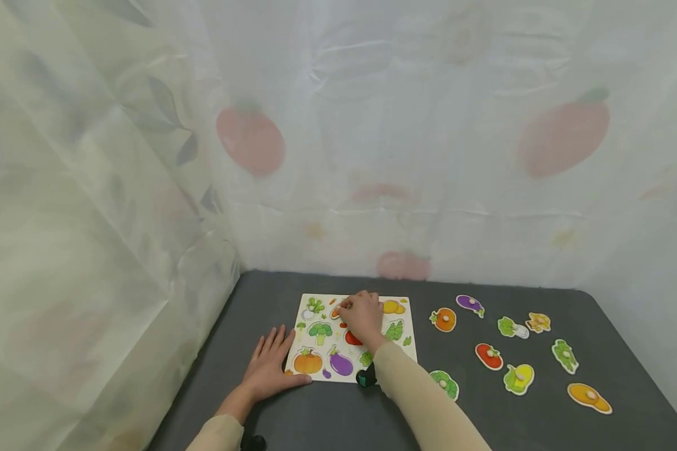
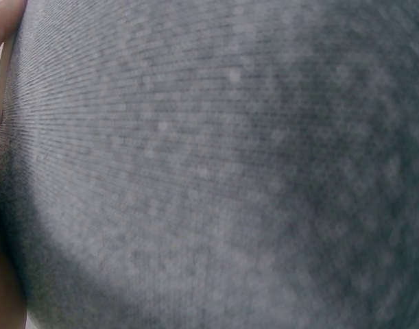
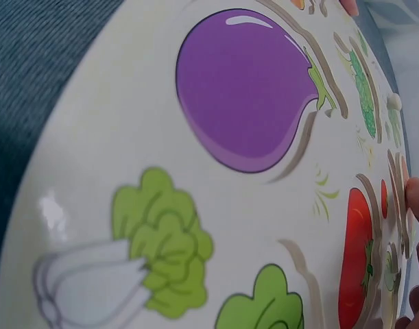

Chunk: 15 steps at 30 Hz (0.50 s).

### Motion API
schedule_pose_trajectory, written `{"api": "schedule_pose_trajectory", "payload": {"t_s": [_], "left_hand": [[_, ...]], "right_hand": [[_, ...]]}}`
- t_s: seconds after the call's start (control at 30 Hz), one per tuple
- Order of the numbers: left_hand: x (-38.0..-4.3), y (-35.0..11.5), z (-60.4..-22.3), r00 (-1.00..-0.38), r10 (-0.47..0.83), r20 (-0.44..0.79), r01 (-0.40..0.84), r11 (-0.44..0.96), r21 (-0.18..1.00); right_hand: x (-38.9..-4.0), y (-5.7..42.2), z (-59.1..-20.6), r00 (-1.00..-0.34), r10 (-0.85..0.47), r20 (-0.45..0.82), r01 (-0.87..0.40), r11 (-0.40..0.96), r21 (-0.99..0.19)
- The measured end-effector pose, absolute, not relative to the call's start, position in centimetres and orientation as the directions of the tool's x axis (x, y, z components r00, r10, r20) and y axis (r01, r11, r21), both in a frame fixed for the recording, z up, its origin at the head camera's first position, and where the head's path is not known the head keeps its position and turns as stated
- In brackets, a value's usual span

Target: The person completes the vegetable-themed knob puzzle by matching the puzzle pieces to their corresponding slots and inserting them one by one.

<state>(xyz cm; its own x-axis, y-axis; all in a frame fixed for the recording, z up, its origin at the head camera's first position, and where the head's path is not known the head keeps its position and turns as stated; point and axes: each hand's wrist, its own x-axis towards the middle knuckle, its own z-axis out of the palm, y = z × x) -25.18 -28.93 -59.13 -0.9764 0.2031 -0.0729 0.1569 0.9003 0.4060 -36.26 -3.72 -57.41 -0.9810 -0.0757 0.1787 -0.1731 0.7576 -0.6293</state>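
A white puzzle board [image 1: 327,347] printed with vegetables lies on the dark table. My left hand [image 1: 267,369] rests flat at its lower left, fingers spread and the thumb along the near edge. Over the board's upper middle is my right hand [image 1: 363,316], its fingers curled and pinching an orange puzzle piece [image 1: 335,312], mostly hidden by the hand. In the right wrist view the thumb [image 3: 418,197] shows at the right edge, beyond the board's purple eggplant [image 3: 243,89] and red tomato [image 3: 356,257]. The left wrist view is mostly grey fabric-like surface.
Loose knobbed vegetable pieces lie right of the board: a broccoli piece [image 1: 446,383] near the right forearm, an orange pumpkin piece [image 1: 444,319], an eggplant piece [image 1: 471,305], a tomato piece [image 1: 489,356] and several more. White patterned curtains [image 1: 400,156] hang behind and beside the table.
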Motion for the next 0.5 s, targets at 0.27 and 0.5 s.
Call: {"api": "schedule_pose_trajectory", "payload": {"t_s": [0.27, 0.5], "left_hand": [[-25.13, -28.87, -59.05, -0.977, 0.198, -0.073, 0.153, 0.902, 0.404], [-24.91, -28.75, -58.77, -0.979, 0.202, -0.027, 0.172, 0.889, 0.424]], "right_hand": [[-36.41, -4.17, -57.68, -0.985, -0.051, 0.166, -0.144, 0.774, -0.616], [-36.48, -4.27, -57.5, -0.986, -0.049, 0.161, -0.139, 0.774, -0.618]]}}
